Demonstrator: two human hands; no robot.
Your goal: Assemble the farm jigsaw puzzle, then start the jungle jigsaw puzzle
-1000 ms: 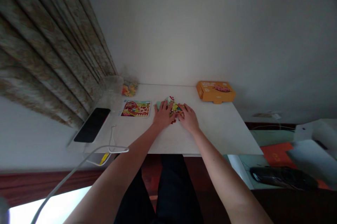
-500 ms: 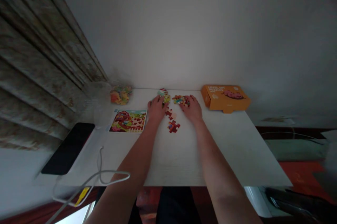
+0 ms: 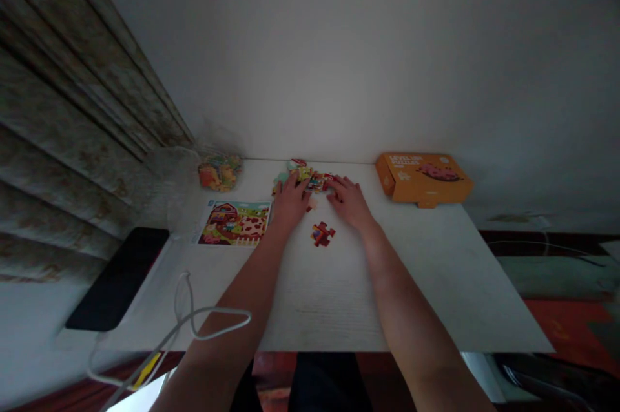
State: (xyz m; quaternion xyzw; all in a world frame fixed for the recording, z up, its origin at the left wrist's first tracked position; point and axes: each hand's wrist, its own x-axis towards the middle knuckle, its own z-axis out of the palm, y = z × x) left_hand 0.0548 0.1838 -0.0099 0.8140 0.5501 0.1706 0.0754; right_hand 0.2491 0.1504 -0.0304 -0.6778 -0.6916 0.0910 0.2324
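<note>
Nearest me, a white cable (image 3: 223,310) loops by my left forearm, with a black phone (image 3: 119,278) lying left of it. On the table (image 3: 329,309), a red puzzle piece (image 3: 323,235) lies between my wrists, apart from both. The picture card (image 3: 235,223) lies just left of my left hand (image 3: 292,199). That hand is palm down, fingers spread and lightly bent; my right hand (image 3: 347,199) is curled similarly. Both touch the cluster of puzzle pieces (image 3: 317,181) between them; I cannot tell whether either grips one. Farther back sits an orange box (image 3: 426,179), right.
</note>
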